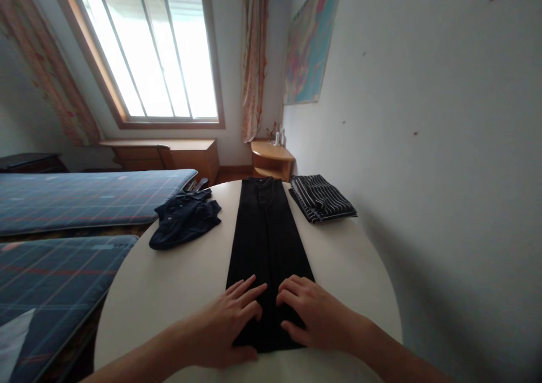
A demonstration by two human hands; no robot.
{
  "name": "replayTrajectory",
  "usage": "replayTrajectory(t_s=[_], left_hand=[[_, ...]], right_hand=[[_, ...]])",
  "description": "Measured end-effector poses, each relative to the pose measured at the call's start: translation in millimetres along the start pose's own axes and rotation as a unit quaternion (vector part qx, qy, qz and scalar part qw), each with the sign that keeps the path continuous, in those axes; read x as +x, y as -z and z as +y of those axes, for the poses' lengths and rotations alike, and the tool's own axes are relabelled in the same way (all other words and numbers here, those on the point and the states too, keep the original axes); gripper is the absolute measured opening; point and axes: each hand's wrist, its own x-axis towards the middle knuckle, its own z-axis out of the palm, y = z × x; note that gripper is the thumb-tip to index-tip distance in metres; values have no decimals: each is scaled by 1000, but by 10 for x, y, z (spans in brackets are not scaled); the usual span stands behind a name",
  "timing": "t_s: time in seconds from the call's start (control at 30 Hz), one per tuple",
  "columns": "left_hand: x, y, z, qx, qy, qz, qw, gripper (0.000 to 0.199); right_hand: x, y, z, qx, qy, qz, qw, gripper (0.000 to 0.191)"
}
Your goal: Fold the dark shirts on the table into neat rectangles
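A pair of black trousers (266,230) lies flat and lengthwise on the round white table (203,281), its waistband at the far edge and the leg ends close to me. My left hand (235,318) rests on the lower part of the left leg, fingers spread and stretched out. On the right leg, at about the same height, lies my right hand (309,309), its fingers somewhat bent and the thumb apart from them. No cloth shows pinched in either hand.
On the table's far left lies a crumpled dark navy garment (184,219); at the far right sits a folded black-and-white striped cloth (324,197). Plaid mattresses (84,199) stand left of the table, a white wall (444,174) to the right. A wooden corner shelf (271,150) is beyond.
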Motion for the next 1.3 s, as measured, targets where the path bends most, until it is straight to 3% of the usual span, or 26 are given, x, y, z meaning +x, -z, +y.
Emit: replayTrajectory(t_s=[0.13, 0.23, 0.37, 0.47, 0.6, 0.73, 0.93, 1.1, 1.3], left_hand=[[-54, -160, 67, 72, -24, 58, 995, 32], [-20, -310, 100, 142, -21, 103, 984, 17], [59, -357, 139, 147, 9, 135, 980, 8], [87, -298, 163, 120, 27, 138, 983, 7], [24, -222, 183, 89, 63, 118, 987, 24], [-110, -189, 153, 89, 88, 101, 987, 48], [-238, -201, 98, 96, 31, 121, 987, 45], [-260, -197, 80, 119, -11, 103, 987, 38], [-332, -225, -47, 128, -25, 114, 985, 56]], right_hand=[[-181, -95, -121, 10, 3, 2, 1000, 57], [-236, -205, -194, 3, -19, 14, 1000, 64], [-176, -372, -287, -15, -73, 56, 996, 61], [-90, -426, -324, -46, -91, 71, 992, 47], [-12, -336, -305, -45, -94, 52, 993, 25], [13, -197, -272, -7, -107, 18, 994, 24], [-41, -181, -288, -5, -103, -16, 995, 31], [-60, -227, -273, 3, -34, 6, 999, 50], [-50, -238, -237, 12, -26, -26, 999, 67]])
